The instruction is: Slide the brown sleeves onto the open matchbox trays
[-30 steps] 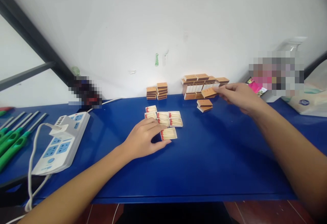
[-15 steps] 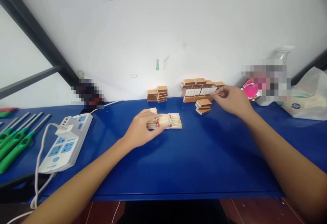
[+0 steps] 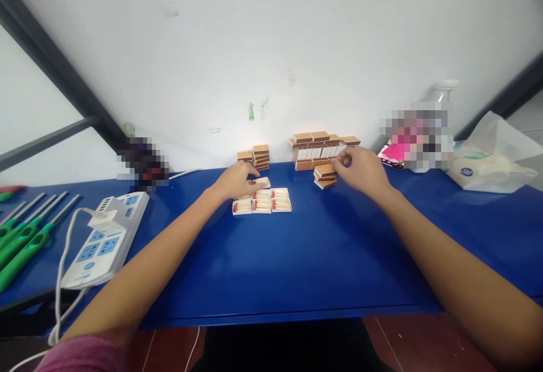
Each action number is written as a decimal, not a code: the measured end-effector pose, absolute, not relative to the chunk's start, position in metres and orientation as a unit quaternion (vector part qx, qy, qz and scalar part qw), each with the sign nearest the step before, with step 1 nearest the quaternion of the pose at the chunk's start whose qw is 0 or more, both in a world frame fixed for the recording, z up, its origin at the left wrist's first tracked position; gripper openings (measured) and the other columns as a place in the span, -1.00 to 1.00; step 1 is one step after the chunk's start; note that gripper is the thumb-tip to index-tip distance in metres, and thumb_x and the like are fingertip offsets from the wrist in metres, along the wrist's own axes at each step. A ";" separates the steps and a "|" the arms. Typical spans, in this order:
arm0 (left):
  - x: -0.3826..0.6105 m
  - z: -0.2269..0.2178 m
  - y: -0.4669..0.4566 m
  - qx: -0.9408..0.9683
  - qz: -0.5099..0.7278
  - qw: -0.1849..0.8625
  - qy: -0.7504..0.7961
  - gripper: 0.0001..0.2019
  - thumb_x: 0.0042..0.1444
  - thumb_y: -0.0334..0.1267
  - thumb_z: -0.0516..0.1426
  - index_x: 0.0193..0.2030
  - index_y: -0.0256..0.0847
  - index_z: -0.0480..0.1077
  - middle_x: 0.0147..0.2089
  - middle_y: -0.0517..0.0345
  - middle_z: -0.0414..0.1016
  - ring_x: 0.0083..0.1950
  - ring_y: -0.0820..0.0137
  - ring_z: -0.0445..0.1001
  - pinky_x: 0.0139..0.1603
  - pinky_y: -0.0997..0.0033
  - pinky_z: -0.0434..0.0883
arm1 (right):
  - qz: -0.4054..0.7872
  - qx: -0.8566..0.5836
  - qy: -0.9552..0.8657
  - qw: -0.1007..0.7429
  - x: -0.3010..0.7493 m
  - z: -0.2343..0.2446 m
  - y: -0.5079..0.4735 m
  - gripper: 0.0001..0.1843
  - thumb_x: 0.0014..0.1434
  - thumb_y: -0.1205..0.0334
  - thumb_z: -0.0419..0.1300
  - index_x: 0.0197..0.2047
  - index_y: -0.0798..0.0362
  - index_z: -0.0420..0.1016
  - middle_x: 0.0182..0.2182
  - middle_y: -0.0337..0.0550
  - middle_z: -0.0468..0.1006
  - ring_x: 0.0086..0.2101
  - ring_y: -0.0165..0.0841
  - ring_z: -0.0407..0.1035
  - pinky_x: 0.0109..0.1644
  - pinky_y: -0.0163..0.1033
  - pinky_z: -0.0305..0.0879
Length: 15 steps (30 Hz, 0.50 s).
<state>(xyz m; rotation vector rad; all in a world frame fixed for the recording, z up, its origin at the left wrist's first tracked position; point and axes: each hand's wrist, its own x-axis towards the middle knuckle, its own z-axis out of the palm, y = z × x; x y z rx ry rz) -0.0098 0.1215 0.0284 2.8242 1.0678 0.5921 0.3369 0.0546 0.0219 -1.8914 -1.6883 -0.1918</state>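
- The small stack [image 3: 324, 177] is three brown matchboxes, one on top of the other, on the blue table [image 3: 237, 270]. The boxes do not line up neatly.
- The right hand [image 3: 362, 171] is at the right side of the small stack. Its thumb and pointing finger are close together, and the other fingers are curled in. I cannot tell if it has hold of a box.
- The left hand [image 3: 231, 181] is to the left of the small stack. It is partly curled, with a little gap between thumb and finger.
- A single tray [image 3: 263, 182] of red-tipped matches is in that gap, also left of the small stack. I cannot tell if the hand is gripping it.
- More match trays [image 3: 262, 206] lie in rows to the left of the small stack and a bit nearer the person. The left hand hides some of them.
- The big pile [image 3: 311, 152] of matchboxes is just behind the small stack, by the wall [image 3: 212, 50]. Lots of white box ends show in its middle.
- Two short piles [image 3: 261, 156] of brown boxes are behind the small stack, to its left.
- Far left of the small stack is a white power strip [image 3: 106, 247].
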 end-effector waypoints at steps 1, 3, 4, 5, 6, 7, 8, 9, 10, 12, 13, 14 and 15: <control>-0.010 0.030 0.123 0.913 0.201 0.028 0.353 -0.71 0.23 0.03 0.24 -0.19 -0.14 0.63 -0.17 0.02 0.66 -0.13 0.20 0.56 -0.09 0.19 0.46 | -0.074 -0.707 -0.637 0.299 0.336 0.022 0.054 -0.84 0.23 0.16 0.22 -0.38 -0.01 0.46 -0.36 -0.07 0.61 -0.31 -0.16 0.48 -0.28 -0.15 0.21; -0.010 0.036 0.126 0.896 0.233 0.009 0.379 -0.73 0.29 -0.03 0.19 -0.14 -0.17 0.60 -0.15 -0.02 0.64 -0.11 0.19 0.53 -0.06 0.16 0.44 | -0.079 -0.700 -0.640 0.307 0.335 0.022 0.053 -0.83 0.23 0.15 0.22 -0.39 -0.02 0.44 -0.38 -0.09 0.60 -0.33 -0.17 0.46 -0.29 -0.14 0.21; -0.010 0.039 0.129 0.883 0.253 -0.011 0.394 -0.74 0.31 -0.07 0.17 -0.11 -0.18 0.59 -0.12 -0.05 0.63 -0.06 0.16 0.51 -0.02 0.13 0.43 | -0.080 -0.698 -0.641 0.310 0.334 0.022 0.053 -0.83 0.22 0.15 0.22 -0.40 -0.02 0.43 -0.38 -0.09 0.60 -0.33 -0.18 0.46 -0.29 -0.14 0.21; -0.009 0.042 0.132 0.871 0.271 -0.033 0.409 -0.75 0.31 -0.10 0.17 -0.06 -0.20 0.57 -0.07 -0.08 0.62 0.00 0.12 0.49 0.04 0.10 0.42 | -0.081 -0.696 -0.641 0.313 0.333 0.022 0.052 -0.83 0.22 0.16 0.22 -0.40 -0.02 0.43 -0.38 -0.10 0.60 -0.33 -0.19 0.46 -0.29 -0.14 0.21; -0.009 0.045 0.136 0.860 0.282 -0.057 0.421 -0.73 0.31 -0.12 0.17 0.00 -0.22 0.55 -0.02 -0.10 0.60 0.06 0.09 0.47 0.09 0.08 0.41 | -0.082 -0.695 -0.642 0.315 0.333 0.022 0.052 -0.83 0.22 0.16 0.22 -0.40 -0.02 0.42 -0.38 -0.10 0.60 -0.33 -0.19 0.45 -0.29 -0.14 0.21; -0.008 0.048 0.139 0.854 0.279 -0.077 0.433 -0.70 0.31 -0.11 0.18 0.06 -0.23 0.52 0.04 -0.12 0.59 0.10 0.08 0.46 0.13 0.08 0.40 | -0.081 -0.693 -0.643 0.316 0.332 0.022 0.052 -0.83 0.23 0.16 0.22 -0.40 -0.02 0.42 -0.38 -0.10 0.60 -0.33 -0.19 0.45 -0.29 -0.15 0.20; -0.008 0.050 0.143 0.852 0.261 -0.089 0.446 -0.66 0.30 -0.08 0.19 0.10 -0.23 0.51 0.07 -0.12 0.58 0.12 0.07 0.45 0.14 0.08 0.39 | -0.081 -0.691 -0.645 0.316 0.331 0.022 0.052 -0.83 0.23 0.16 0.21 -0.40 -0.02 0.41 -0.38 -0.10 0.60 -0.33 -0.20 0.45 -0.30 -0.15 0.20; -0.008 0.052 0.147 0.853 0.233 -0.093 0.458 -0.63 0.29 -0.04 0.21 0.11 -0.22 0.50 0.08 -0.12 0.57 0.11 0.06 0.46 0.12 0.09 0.40 | -0.081 -0.689 -0.647 0.316 0.331 0.021 0.052 -0.83 0.23 0.16 0.21 -0.40 -0.02 0.41 -0.38 -0.11 0.60 -0.32 -0.20 0.45 -0.30 -0.15 0.20; -0.008 0.053 0.151 0.855 0.204 -0.091 0.468 -0.62 0.27 -0.02 0.23 0.10 -0.21 0.50 0.07 -0.12 0.57 0.10 0.06 0.46 0.10 0.09 0.41 | -0.081 -0.688 -0.649 0.315 0.330 0.021 0.052 -0.82 0.24 0.17 0.21 -0.40 -0.02 0.41 -0.37 -0.11 0.60 -0.32 -0.20 0.45 -0.29 -0.16 0.19; -0.008 0.054 0.157 0.858 0.165 -0.083 0.479 -0.63 0.23 -0.01 0.26 0.05 -0.20 0.52 0.03 -0.12 0.56 0.08 0.05 0.47 0.07 0.09 0.41 | -0.079 -0.688 -0.650 0.313 0.329 0.020 0.052 -0.82 0.24 0.16 0.21 -0.40 -0.01 0.40 -0.36 -0.12 0.61 -0.30 -0.20 0.46 -0.29 -0.16 0.19; -0.009 0.054 0.159 0.859 0.159 -0.082 0.479 -0.64 0.22 -0.02 0.28 0.03 -0.21 0.52 0.02 -0.13 0.55 0.08 0.04 0.46 0.07 0.09 0.41 | -0.076 -0.690 -0.649 0.312 0.329 0.020 0.052 -0.82 0.24 0.16 0.21 -0.40 -0.01 0.40 -0.35 -0.12 0.62 -0.30 -0.20 0.46 -0.28 -0.16 0.19; -0.010 0.054 0.162 0.860 0.158 -0.081 0.478 -0.66 0.21 -0.03 0.28 0.02 -0.21 0.53 0.02 -0.13 0.54 0.09 0.03 0.46 0.08 0.08 0.41 | -0.072 -0.691 -0.648 0.310 0.328 0.020 0.052 -0.81 0.25 0.16 0.21 -0.40 -0.01 0.40 -0.34 -0.12 0.62 -0.30 -0.20 0.46 -0.28 -0.16 0.19; -0.011 0.053 0.164 0.860 0.157 -0.079 0.479 -0.67 0.21 -0.04 0.28 -0.01 -0.21 0.54 0.02 -0.14 0.53 0.09 0.03 0.46 0.08 0.08 0.40 | -0.069 -0.693 -0.648 0.310 0.328 0.020 0.052 -0.81 0.25 0.16 0.22 -0.40 -0.01 0.41 -0.34 -0.12 0.63 -0.30 -0.20 0.47 -0.27 -0.16 0.20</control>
